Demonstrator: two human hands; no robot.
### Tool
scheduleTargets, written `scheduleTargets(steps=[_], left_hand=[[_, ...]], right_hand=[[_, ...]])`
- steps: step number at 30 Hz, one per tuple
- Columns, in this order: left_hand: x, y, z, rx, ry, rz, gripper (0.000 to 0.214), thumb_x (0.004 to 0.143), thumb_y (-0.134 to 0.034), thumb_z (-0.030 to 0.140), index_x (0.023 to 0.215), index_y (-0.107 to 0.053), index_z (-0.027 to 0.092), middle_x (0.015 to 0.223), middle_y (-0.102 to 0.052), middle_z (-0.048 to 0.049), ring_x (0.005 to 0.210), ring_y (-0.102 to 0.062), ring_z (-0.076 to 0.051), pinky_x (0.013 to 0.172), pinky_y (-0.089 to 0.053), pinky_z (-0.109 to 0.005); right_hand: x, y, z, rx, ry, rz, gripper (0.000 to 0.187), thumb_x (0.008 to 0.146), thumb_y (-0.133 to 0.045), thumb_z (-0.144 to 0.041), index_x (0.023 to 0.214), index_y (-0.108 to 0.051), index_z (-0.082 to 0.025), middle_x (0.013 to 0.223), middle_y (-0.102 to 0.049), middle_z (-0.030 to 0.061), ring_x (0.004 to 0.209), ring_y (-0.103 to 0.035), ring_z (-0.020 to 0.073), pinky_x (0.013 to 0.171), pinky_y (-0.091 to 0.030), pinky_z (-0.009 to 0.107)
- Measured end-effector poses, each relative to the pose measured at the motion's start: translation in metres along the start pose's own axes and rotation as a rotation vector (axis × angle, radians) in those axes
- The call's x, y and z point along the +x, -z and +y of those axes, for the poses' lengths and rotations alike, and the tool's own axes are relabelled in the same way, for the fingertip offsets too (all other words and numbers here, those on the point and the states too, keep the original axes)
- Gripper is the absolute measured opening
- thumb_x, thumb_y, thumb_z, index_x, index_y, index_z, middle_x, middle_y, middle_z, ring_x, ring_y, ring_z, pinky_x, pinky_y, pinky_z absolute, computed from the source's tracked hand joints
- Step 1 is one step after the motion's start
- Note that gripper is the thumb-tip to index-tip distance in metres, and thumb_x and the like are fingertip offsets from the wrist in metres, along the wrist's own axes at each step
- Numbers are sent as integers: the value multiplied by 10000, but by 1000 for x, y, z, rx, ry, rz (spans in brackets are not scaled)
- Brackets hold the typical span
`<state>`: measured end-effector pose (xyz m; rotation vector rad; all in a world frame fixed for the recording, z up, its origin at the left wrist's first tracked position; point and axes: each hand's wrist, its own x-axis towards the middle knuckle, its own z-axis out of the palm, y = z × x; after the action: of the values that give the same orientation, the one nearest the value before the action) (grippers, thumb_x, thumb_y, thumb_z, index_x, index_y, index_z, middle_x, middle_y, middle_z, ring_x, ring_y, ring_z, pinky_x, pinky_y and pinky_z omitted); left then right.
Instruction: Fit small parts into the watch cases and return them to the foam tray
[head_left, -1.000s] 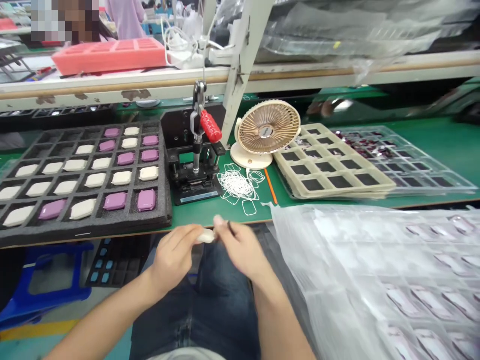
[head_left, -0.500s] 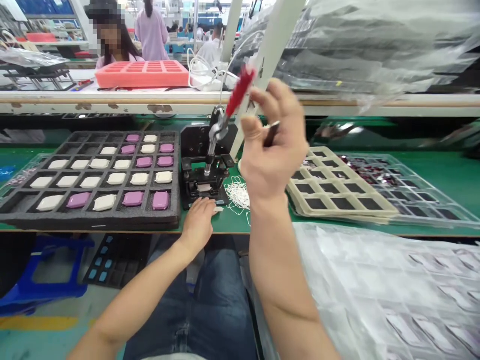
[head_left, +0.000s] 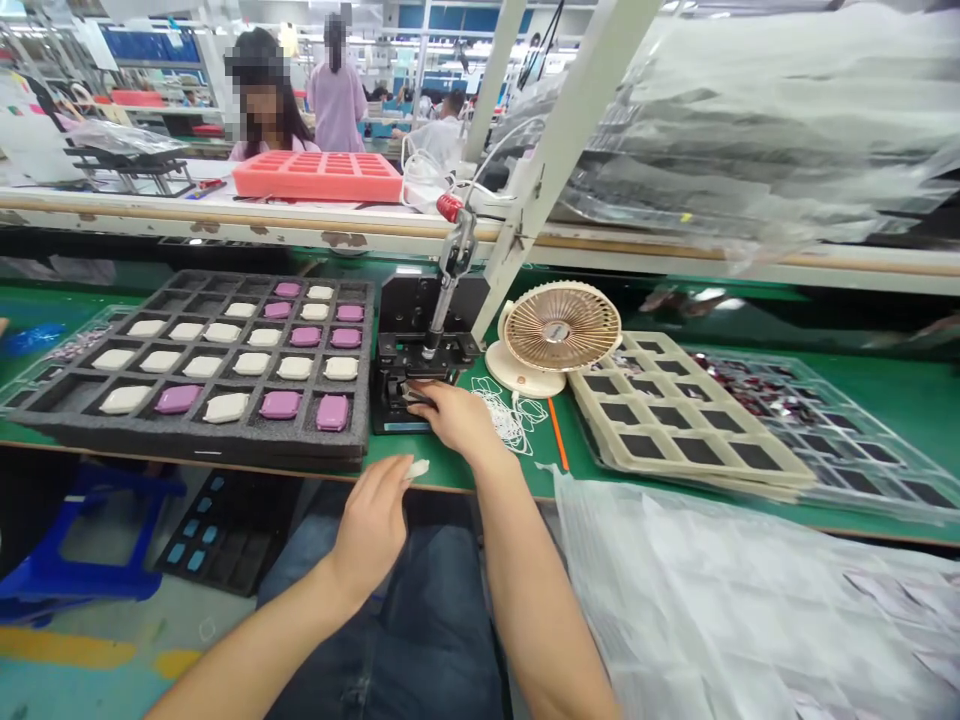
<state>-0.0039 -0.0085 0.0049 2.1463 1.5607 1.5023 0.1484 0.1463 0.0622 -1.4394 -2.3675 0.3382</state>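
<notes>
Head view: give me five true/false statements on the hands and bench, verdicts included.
1. The right hand is at the black press. True.
2. The left hand is empty. False: it holds a whitish piece.
3. The dark foam tray holds only purple pieces. False: cream pieces too.
4. The orange stick lies right of the white loops. True.
5. The fan stands left of the press. False: right of it.

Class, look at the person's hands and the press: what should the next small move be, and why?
Probably the right hand should ease out of the press, bringing any piece there with it. Its fingers reach into the base, the red handle is up, and the left hand holds a white piece in front. What lies beneath the fingers is hidden.
</notes>
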Motion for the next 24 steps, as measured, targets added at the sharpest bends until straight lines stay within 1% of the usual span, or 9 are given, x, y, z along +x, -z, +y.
scheduleTargets(steps=[3,7,8,10,13,16,19,21,24], left_hand=[[11,-7,-1,50,12,22,434,1042,-520,90,1458,-583,199,1277,-746,-140,1207,-716,-254,1053,-616,-445],[19,-16,-2,81,25,58,466,1048,-496,91,1501,-535,195,1274,-739,-154,1206,-717,-261,1033,-627,-438],[19,-18,-2,91,26,70,457,1047,-492,88,1489,-543,191,1268,-738,-156,1202,-716,-263,1031,-628,-440],[21,-21,-2,103,27,89,440,1046,-487,86,1468,-558,188,1261,-735,-158,1201,-713,-269,1032,-628,-454],[30,-29,-2,106,27,103,453,1042,-478,77,1468,-563,203,1286,-721,-154,1230,-694,-275,1060,-610,-480],[51,-42,-6,108,18,93,495,1017,-466,32,1458,-586,223,1321,-708,-139,1250,-675,-261,1086,-591,-474],[78,-58,-15,132,22,62,500,975,-470,-18,1375,-662,212,1286,-723,-132,1219,-676,-265,1065,-591,-478],[93,-66,-20,156,35,34,482,948,-477,-39,1311,-704,183,1257,-738,-145,1198,-669,-285,1045,-586,-499],[105,-71,-24,182,61,-10,481,938,-467,-47,1300,-711,157,1281,-740,-164,1190,-643,-312,1035,-560,-538]], right_hand=[[8,10,2,-33,3,-52,421,1001,-694,-369,1421,-690,-348,1416,-718,38,1275,-698,278,1033,-553,366],[18,11,3,-63,-15,-47,332,986,-697,-325,1307,-776,-287,1277,-781,111,1154,-753,321,963,-577,397],[19,11,2,-60,-11,-35,316,984,-697,-314,1286,-788,-283,1272,-783,111,1152,-754,320,964,-577,395],[15,10,0,-38,9,3,314,998,-678,-308,1295,-780,-299,1310,-771,78,1192,-741,291,984,-572,369],[-7,14,-4,0,15,86,354,1026,-630,-303,1365,-732,-320,1390,-734,23,1243,-718,248,1001,-572,339],[-43,27,-7,32,-90,244,348,1009,-644,-330,1343,-740,-307,1344,-758,40,1167,-752,289,941,-601,396],[-74,46,-11,118,-195,430,329,977,-688,-412,1282,-769,-316,1256,-794,53,1078,-777,317,895,-612,437],[-86,58,-17,172,-205,504,328,970,-698,-443,1258,-780,-308,1225,-803,63,1042,-781,312,914,-609,447],[-91,71,-28,216,-169,548,322,968,-710,-448,1235,-791,-287,1170,-815,72,999,-779,298,938,-604,443]])
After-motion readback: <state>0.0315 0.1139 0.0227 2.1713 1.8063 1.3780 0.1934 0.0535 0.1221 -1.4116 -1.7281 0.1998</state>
